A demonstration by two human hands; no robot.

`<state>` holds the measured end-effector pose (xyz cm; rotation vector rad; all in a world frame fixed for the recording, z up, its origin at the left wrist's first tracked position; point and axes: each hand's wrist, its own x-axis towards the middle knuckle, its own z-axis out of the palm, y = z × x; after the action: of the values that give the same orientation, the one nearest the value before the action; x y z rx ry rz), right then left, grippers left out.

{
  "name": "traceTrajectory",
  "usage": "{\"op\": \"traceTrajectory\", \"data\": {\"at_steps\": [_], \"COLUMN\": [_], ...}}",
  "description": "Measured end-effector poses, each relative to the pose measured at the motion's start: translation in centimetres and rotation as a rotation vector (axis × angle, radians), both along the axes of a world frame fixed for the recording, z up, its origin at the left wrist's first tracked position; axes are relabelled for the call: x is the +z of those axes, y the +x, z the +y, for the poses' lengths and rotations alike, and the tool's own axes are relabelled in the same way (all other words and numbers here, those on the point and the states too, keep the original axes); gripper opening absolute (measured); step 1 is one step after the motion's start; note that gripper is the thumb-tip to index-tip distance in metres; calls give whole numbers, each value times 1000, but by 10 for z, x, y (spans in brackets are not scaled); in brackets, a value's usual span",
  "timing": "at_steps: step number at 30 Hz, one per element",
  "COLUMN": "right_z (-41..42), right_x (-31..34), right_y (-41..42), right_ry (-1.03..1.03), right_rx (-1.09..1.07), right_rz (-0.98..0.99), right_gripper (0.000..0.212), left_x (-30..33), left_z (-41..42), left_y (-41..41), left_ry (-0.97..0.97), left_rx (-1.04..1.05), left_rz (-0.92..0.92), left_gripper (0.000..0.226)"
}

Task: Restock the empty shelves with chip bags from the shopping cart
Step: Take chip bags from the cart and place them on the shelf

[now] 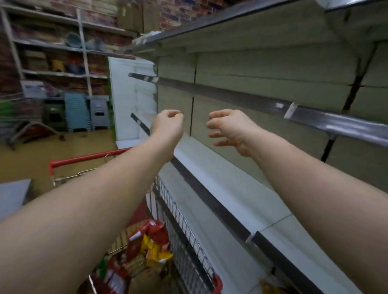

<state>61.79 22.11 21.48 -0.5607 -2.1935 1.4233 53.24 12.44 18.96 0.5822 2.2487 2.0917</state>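
Observation:
Both my arms reach forward over a bare white shelf [222, 178] of the store rack. My left hand [167, 125] hangs with fingers curled inward and holds nothing. My right hand [228, 129] is beside it, fingers loosely bent and spread, also holding nothing. Below my left arm stands the shopping cart [185, 235] with its red handle [88, 158] and wire side. Red and yellow chip bags [152, 245] lie in its basket. A yellow bag corner [270, 290] shows on the lower shelf at the bottom edge.
Another shelf [319, 118] with a metal price rail runs above the hands, and a higher one [228, 13] above that. A second cart [16, 115], stacked plastic stools [77, 111] and a back rack with goods stand across the tan floor at left.

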Motion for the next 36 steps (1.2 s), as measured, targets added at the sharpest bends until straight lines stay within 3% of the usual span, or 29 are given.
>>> {"op": "traceTrajectory", "data": {"at_steps": [14, 20, 26, 30, 36], "right_z": [-65, -47, -22, -9, -19], "right_x": [-162, -248, -322, -361, -419], "right_y": [-113, -149, -196, -219, -239], "right_ry": [-201, -275, -380, -440, -471], "right_rx": [206, 264, 304, 325, 368], "right_rz": [-332, -507, -669, -772, -910], "right_gripper": [34, 35, 23, 35, 34], "left_x": [-151, -222, -287, -325, -370], "left_z": [-87, -86, -58, -46, -56], "left_y": [-82, -100, -130, -140, -144], "left_ry": [-120, -175, -163, -154, -164], "left_rx": [149, 220, 332, 402, 501], "left_rz": [-361, -514, -720, -815, -960], "left_gripper": [21, 23, 25, 26, 31]}}
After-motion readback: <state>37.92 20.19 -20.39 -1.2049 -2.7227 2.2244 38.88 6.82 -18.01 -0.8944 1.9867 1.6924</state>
